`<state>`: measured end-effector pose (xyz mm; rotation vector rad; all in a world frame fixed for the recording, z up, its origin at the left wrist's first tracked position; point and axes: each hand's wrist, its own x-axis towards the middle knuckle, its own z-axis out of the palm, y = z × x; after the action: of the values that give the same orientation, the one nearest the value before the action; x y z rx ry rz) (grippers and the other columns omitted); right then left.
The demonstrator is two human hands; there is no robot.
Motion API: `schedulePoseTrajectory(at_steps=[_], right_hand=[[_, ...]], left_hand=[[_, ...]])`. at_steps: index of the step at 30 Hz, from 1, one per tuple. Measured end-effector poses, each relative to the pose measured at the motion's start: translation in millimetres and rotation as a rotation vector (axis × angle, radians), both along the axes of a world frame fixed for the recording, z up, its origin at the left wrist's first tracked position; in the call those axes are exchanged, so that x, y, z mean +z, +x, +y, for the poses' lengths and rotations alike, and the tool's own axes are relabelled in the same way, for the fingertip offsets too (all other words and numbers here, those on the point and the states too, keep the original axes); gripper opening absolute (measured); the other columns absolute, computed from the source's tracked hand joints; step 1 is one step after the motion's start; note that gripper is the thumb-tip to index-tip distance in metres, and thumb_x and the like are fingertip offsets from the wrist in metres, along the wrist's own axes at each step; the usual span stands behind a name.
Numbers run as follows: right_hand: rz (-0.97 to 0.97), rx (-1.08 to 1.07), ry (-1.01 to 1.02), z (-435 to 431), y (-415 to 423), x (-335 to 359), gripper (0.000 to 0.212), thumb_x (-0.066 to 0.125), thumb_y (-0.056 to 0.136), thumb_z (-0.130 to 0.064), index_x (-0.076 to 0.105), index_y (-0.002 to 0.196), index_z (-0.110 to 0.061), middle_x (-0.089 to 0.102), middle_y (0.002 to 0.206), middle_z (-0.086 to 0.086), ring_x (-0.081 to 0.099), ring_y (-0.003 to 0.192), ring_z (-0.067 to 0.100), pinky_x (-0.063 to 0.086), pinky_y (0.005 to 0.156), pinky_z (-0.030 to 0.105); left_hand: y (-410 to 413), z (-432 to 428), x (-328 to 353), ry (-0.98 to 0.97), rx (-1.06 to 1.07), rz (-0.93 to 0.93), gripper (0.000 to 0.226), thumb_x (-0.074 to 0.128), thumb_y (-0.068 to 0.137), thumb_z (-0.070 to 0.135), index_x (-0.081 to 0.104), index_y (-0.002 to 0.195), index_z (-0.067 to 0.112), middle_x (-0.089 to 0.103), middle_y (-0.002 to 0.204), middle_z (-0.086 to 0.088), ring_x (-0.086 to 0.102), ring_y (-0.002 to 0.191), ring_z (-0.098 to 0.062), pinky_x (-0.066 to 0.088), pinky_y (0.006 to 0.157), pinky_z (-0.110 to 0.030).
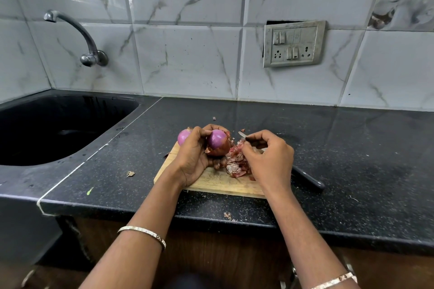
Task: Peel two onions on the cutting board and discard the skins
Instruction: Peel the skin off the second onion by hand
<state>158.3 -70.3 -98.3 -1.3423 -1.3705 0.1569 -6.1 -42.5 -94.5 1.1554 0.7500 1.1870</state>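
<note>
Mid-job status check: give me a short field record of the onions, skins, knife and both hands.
held onion: red onion, top bare and purple, brown skin on its lower half
left hand: grips that onion above the wooden cutting board
second onion: peeled purple onion behind the left hand
skins: papery skin pile on the board, not discarded
right hand: fingers curled over the pile; grip unclear
knife: black handle on the dark counter right of the board; steel tip shows past the right fingers
</note>
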Motion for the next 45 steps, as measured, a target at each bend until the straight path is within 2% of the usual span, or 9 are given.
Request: schedulePoseTrajectory(at_steps=[4,9,15,19,23,29,35,40,45], right_hand=[[-0.022,0.122,0.067,-3.4,-2.0,2.9,0.016,0.074,0.086,-0.019,0.075,0.101,-0.024,0.070,0.096,-0.015,0.065,0.090,0.001,0.055,0.086,0.027],[-0.022,0.263,0.065,-3.4,-4.8,1.8,0.019,0.079,0.087,-0.030,0.077,0.105,-0.024,0.074,0.093,-0.015,0.068,0.086,0.000,0.052,0.074,0.014],[0.062,0.289,0.058,-3.1,-2.9,2.1,0.012,0.081,0.085,-0.017,0.081,0.097,-0.020,0.073,0.083,-0.020,0.068,0.080,-0.005,0.046,0.070,0.004],[0.054,0.271,0.068,-0.9,-2.9,1.8,0.018,0.077,0.084,-0.007,0.082,0.095,-0.020,0.073,0.084,-0.022,0.069,0.084,-0.005,0.046,0.075,0.004],[0.054,0.258,0.057,-0.9,-2.6,1.0,0.019,0.076,0.086,-0.009,0.081,0.098,-0.021,0.074,0.085,-0.018,0.069,0.082,-0.003,0.048,0.073,0.006],[0.026,0.317,-0.020,-3.0,-4.4,1.9,0.035,0.083,0.083,-0.034,0.073,0.115,-0.026,0.072,0.102,-0.013,0.067,0.089,0.000,0.050,0.075,0.010],[0.019,0.292,-0.052,0.2,-3.4,0.7,0.037,0.082,0.083,-0.029,0.073,0.119,-0.028,0.070,0.106,-0.013,0.065,0.093,-0.002,0.047,0.079,0.008],[0.085,0.283,-0.066,2.0,-2.0,0.9,0.045,0.077,0.086,-0.019,0.069,0.130,-0.020,0.071,0.112,-0.010,0.066,0.096,-0.006,0.047,0.079,0.005],[0.187,0.319,-0.081,1.0,-1.9,1.3,0.049,0.076,0.084,-0.010,0.067,0.132,-0.017,0.072,0.120,-0.007,0.070,0.098,-0.001,0.059,0.092,0.030]], left_hand=[[1.7,0.0,0.6,0.006,0.001,0.038,0.038,0.028,0.102,0.025,0.064,0.104,0.012,0.071,0.085,-0.011,0.057,0.064,-0.025,0.038,0.058,-0.032],[4.6,-0.5,2.1,0.014,-0.014,0.078,0.035,0.030,0.103,0.024,0.062,0.105,0.011,0.061,0.087,-0.017,0.054,0.056,-0.024,0.041,0.042,-0.026],[4.5,0.2,0.6,0.020,-0.028,0.104,0.032,0.033,0.103,0.023,0.062,0.108,0.010,0.062,0.088,-0.018,0.055,0.058,-0.024,0.042,0.041,-0.025],[3.7,-0.9,0.8,0.020,-0.034,0.108,0.033,0.031,0.104,0.024,0.061,0.111,0.010,0.063,0.079,-0.017,0.055,0.054,-0.024,0.043,0.040,-0.025],[4.7,-1.3,1.7,0.003,-0.019,0.086,0.034,0.036,0.106,0.028,0.061,0.116,0.007,0.064,0.088,-0.020,0.058,0.058,-0.026,0.050,0.044,-0.028],[4.7,1.3,0.4,0.008,-0.008,0.046,0.048,0.047,0.107,0.035,0.057,0.125,-0.008,0.067,0.112,-0.031,0.068,0.096,-0.031,0.063,0.070,-0.038],[5.4,-0.3,0.0,0.034,-0.069,0.037,0.027,0.053,0.104,0.030,0.055,0.119,0.008,0.069,0.106,-0.014,0.072,0.090,-0.024,0.063,0.072,-0.039],[6.5,-0.5,-0.1,0.039,-0.100,0.066,0.035,0.062,0.094,0.032,0.054,0.121,0.012,0.072,0.104,-0.012,0.073,0.088,-0.027,0.063,0.072,-0.037],[5.9,2.4,-3.4,0.054,-0.110,0.073,0.046,0.065,0.090,0.035,0.053,0.128,0.012,0.072,0.109,-0.016,0.072,0.095,-0.032,0.062,0.086,-0.048]])
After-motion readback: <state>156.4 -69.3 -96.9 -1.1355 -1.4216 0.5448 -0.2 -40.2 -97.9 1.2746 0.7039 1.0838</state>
